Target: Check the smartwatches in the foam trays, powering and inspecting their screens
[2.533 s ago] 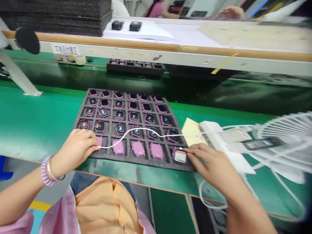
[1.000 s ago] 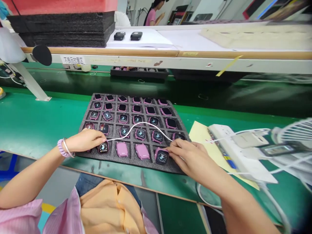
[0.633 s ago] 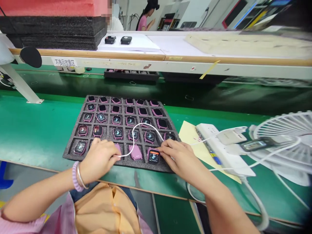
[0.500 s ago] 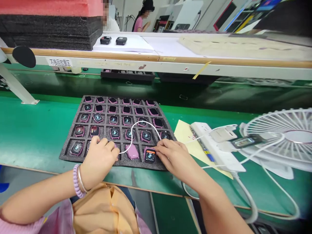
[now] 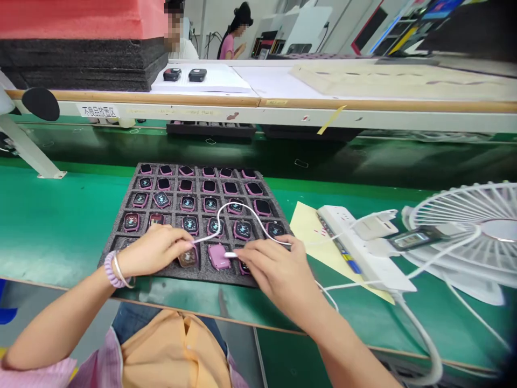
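Note:
A grey foam tray [image 5: 105, 260] with rows of pink-cased smartwatches lies before me. My left hand [image 5: 159, 250] is closed over its front row, thumb and finger pinching a white cable [image 5: 253, 209] above a dark-faced watch [image 5: 188, 257]. The cable arches over the tray and passes behind my right hand [image 5: 278, 269]. Between that hand's fingertips is a thin white stick-like piece [image 5: 231, 255], its tip pointing left over a pink watch [image 5: 218, 257] that lies back side up. Another watch [image 5: 244, 268] is partly covered by my right fingers. Several watch screens are lit, others black.
To the right, a white power strip [image 5: 369, 250] with plugged-in chargers lies on yellow paper [image 5: 304, 218], beside a white fan [image 5: 476, 231]. Cables trail across the green bench. A shelf [image 5: 226, 101] above holds black foam [image 5: 81, 64] and two black devices. People are behind it.
My right hand has moved left from the edge of the right-hand front watch, and a white tip now shows in its fingers. My left hand has shifted slightly left, uncovering a watch.

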Tool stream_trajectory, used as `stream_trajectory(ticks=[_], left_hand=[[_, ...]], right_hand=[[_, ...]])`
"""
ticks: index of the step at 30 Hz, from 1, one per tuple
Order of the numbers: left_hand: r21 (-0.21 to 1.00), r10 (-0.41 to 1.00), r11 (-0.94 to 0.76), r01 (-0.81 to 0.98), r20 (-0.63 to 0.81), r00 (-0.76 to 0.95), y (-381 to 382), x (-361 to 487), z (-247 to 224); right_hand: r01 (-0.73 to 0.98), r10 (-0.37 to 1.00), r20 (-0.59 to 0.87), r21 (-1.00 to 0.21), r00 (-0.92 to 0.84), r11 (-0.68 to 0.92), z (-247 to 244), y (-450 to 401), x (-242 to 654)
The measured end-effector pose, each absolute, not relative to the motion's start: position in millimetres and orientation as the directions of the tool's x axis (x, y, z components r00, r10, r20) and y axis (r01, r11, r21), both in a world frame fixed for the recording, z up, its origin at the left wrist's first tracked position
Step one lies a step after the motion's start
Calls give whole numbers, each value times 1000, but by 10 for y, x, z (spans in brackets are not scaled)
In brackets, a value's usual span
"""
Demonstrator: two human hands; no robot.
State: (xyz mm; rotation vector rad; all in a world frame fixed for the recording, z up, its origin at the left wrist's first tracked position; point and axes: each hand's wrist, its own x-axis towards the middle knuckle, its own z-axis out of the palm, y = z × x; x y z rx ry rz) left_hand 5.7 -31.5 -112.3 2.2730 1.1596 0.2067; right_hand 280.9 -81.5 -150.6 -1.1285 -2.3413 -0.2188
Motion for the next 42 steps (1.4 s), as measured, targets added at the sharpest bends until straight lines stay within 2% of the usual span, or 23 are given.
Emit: stream_trajectory(ticks=[4,9,14,16,19,25,28,33,37,39,42], left_hand=[[483,752,-507,714,-156,640,-367,146,-1243],[468,723,-536,703,-175,668,-302,158,-1281],[442,720,-512,737,-248,649,-261,178,-1261],[441,725,-511,738,-240,645,-268,188,-1263],[440,731,-506,742,-239,639,-286,195,-1264],[454,734,-523,721,-190,652,-270,178,-1264],[477,736,-525,705,-160,657,-252,170,-1263],[516,802,-411,752,-187,567,-268,201,-1249],[471,915,-333,817,-47,400,-324,264,-1164],[490,953,-302,818,129,275,-437,295,-1081],[640,891,-375,671,449,69,-820,331,-1028]], right_hand=[[690,641,450,-74,-622,720,-1515,-803,2720],[672,710,417,-264,-567,692,-1444,-784,2750],[763,747,386,-146,-541,629,-1576,-676,2678],[778,755,393,-140,-525,613,-1649,-648,2649],[778,765,398,-171,-506,604,-1723,-644,2638],[748,799,399,-320,-450,582,-1796,-663,2655],[755,810,395,-332,-434,566,-1812,-668,2661],[766,832,374,-353,-410,537,-1810,-653,2635],[809,772,540,-256,-333,528,-1776,-678,2538],[832,682,676,-185,-279,523,-1746,-798,2533],[853,610,760,-149,-224,499,-1722,-1180,2700]])
